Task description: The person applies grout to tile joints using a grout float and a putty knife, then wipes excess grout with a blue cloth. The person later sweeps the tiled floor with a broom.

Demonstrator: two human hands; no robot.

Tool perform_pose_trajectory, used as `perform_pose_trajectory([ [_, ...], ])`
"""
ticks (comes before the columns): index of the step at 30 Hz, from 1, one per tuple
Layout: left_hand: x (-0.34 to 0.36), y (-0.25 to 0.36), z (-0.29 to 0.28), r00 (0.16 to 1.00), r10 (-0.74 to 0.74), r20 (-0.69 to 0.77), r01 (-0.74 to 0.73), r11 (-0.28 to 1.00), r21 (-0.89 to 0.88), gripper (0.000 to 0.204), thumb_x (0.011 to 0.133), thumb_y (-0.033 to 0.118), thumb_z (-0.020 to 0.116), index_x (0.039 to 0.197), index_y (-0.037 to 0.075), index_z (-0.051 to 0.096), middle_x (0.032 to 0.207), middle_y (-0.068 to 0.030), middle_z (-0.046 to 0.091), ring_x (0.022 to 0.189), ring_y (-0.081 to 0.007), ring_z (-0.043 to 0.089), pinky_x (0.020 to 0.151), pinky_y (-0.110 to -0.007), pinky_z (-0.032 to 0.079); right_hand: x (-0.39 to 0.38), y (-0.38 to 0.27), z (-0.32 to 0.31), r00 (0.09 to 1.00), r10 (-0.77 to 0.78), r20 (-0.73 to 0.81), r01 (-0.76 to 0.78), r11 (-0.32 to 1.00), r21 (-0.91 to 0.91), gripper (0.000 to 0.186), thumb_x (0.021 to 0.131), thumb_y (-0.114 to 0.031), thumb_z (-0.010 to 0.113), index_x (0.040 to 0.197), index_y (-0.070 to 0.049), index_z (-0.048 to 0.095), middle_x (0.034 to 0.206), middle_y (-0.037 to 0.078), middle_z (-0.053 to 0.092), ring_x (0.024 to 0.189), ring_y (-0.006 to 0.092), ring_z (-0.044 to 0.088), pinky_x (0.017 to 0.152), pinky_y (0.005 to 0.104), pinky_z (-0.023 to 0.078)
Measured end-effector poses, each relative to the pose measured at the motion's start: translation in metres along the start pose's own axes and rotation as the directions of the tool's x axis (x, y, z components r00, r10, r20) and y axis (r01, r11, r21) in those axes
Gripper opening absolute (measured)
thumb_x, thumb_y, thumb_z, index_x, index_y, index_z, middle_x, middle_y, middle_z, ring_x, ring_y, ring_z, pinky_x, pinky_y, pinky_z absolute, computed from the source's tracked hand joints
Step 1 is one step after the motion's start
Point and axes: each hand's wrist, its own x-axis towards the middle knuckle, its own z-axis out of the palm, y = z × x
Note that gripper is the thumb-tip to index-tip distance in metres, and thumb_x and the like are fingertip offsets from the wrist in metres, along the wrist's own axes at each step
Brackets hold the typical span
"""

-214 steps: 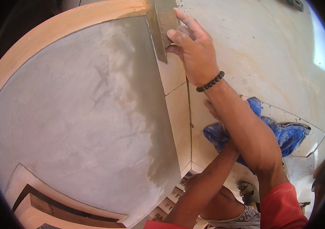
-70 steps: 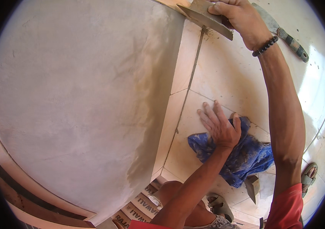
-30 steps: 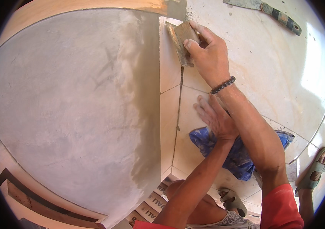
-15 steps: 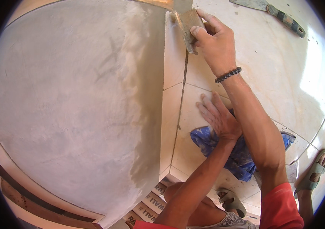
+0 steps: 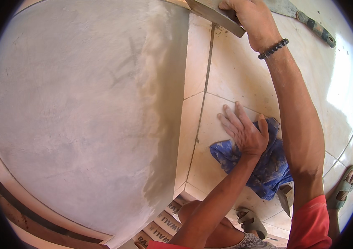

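At the top of the view my right hand [image 5: 257,20] grips a flat grey-brown scraper [image 5: 220,16] with a block-like back. It is tilted over the tiled ledge, with one end at the corner of the grey plastered wall [image 5: 85,99]. Crumbs lie on the tile beneath its lower edge. Part of the scraper is cut off by the upper edge. My left hand [image 5: 245,133] presses flat on the beige tiles [image 5: 230,74] with fingers spread, holding nothing. Its heel and thumb lie against a crumpled blue cloth [image 5: 269,170] smeared with pale dust.
A putty knife [image 5: 315,29] with a dark banded handle lies at upper right. Beside the cloth, below my right forearm, is a dark-bladed tool [image 5: 283,199]. My sandalled feet [image 5: 342,191] show at lower right. Boxes with printing [image 5: 164,226] stand below the ledge.
My right hand has moved up and right with the scraper, turning it so its broad face shows more. My left hand stays on the tiles, thumb now visible. The view has shifted slightly.
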Motion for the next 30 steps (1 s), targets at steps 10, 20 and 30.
perform_pose_trajectory([
  [10,0.0,-0.001,0.0,1.0,0.016,-0.006,-0.016,1.0,-0.01,0.075,0.091,0.045,0.047,0.14,-0.008,0.026,0.144,-0.0349,0.015,0.13,-0.0602,0.011,0.104,-0.065,0.012,-0.004,-0.029,0.005,0.997,-0.034,0.067,0.048,0.975,-0.219,0.029,0.082,-0.011,0.053,0.101,-0.001,0.072,0.076,0.006,0.067,0.061,0.0109,0.053,0.057,0.0261,0.043],
  [20,0.0,0.0,-0.002,1.0,0.011,-0.001,-0.011,1.0,-0.001,0.075,0.091,0.045,0.047,0.14,-0.007,0.026,0.145,-0.0343,0.014,0.131,-0.0595,0.011,0.104,-0.064,0.014,-0.005,-0.058,0.019,0.997,0.01,0.078,0.015,0.951,-0.309,0.026,0.085,-0.014,0.053,0.094,-0.002,0.074,0.069,0.006,0.066,0.053,0.0107,0.049,0.05,0.0264,0.04],
  [30,-0.001,0.002,0.0,1.0,0.011,0.007,-0.01,1.0,-0.009,0.076,0.09,0.046,0.047,0.141,-0.006,0.025,0.146,-0.034,0.012,0.132,-0.0595,0.009,0.105,-0.064,0.013,-0.011,-0.073,0.014,0.962,-0.272,0.036,0.273,0.962,-0.026,0.033,0.082,-0.012,0.055,0.108,0.006,0.066,0.066,0.007,0.061,0.053,0.0117,0.05,0.052,0.0248,0.043],
])
